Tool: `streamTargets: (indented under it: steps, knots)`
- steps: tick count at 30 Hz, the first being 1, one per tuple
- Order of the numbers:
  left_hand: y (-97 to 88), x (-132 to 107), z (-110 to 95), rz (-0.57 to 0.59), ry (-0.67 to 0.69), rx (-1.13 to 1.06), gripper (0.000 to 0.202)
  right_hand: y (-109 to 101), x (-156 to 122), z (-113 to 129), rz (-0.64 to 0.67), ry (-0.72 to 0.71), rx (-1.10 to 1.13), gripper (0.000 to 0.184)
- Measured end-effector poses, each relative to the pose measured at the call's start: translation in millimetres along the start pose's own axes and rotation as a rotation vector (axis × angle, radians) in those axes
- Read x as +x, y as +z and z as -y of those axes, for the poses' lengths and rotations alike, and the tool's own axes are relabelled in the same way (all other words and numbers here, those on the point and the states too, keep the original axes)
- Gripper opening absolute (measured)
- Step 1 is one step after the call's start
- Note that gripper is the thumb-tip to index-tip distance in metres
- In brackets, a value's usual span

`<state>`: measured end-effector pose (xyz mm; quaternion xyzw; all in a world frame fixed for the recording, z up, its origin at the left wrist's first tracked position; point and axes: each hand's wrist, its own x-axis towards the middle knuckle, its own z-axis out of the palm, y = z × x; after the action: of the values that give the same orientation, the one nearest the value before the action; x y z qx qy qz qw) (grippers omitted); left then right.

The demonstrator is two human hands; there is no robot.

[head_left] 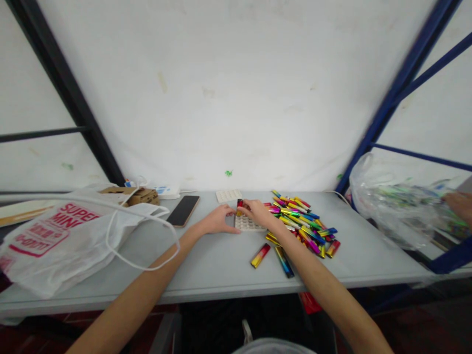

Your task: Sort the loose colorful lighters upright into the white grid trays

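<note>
My right hand point(256, 211) is closed on a shiny red-and-yellow lighter case point(240, 208), which stands upright at the left back part of a white tray with rows of holes point(250, 224). My left hand point(218, 219) is at the tray's left side, thumb and fingers apart, the thumb by the near left corner and the fingertips close to the upright case. Right of the tray, partly behind my right forearm, lies a heap of metallic multicoloured lighter cases point(304, 221). A red-yellow case point(260, 255) and a blue-yellow case point(284, 261) lie nearer the table's front edge.
A second white tray point(228, 195) lies by the wall. Left of my hands are a phone point(183, 211), a cardboard box point(142, 196), a white plastic bag point(55, 241) and a looping white cable point(147, 269). Beyond the blue frame at right, another person's hand point(459, 204) shows near clear plastic bags point(391, 201).
</note>
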<state>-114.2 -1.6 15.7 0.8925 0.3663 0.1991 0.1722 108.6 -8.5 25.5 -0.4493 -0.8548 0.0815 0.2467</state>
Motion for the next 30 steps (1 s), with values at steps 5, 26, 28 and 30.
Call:
streamTargets:
  steps: [5, 26, 28, 30]
  knots:
    - [0.3, 0.3, 1.1, -0.005, 0.003, -0.012, 0.06, 0.3, 3.7, 0.8, 0.04, -0.028, -0.055, 0.024]
    - [2.2, 0.6, 2.6, -0.012, 0.044, 0.011, 0.069, -66.5, -105.4, 52.6, 0.319, -0.081, 0.059, 0.014]
    - [3.2, 0.8, 3.7, -0.02, 0.034, 0.009, 0.069, -70.3, -101.6, 50.9, 0.248, -0.021, 0.178, 0.019]
    - [3.6, 0.7, 4.2, -0.021, 0.027, 0.006, 0.07, -70.1, -96.6, 45.5, 0.15, 0.002, 0.28, 0.022]
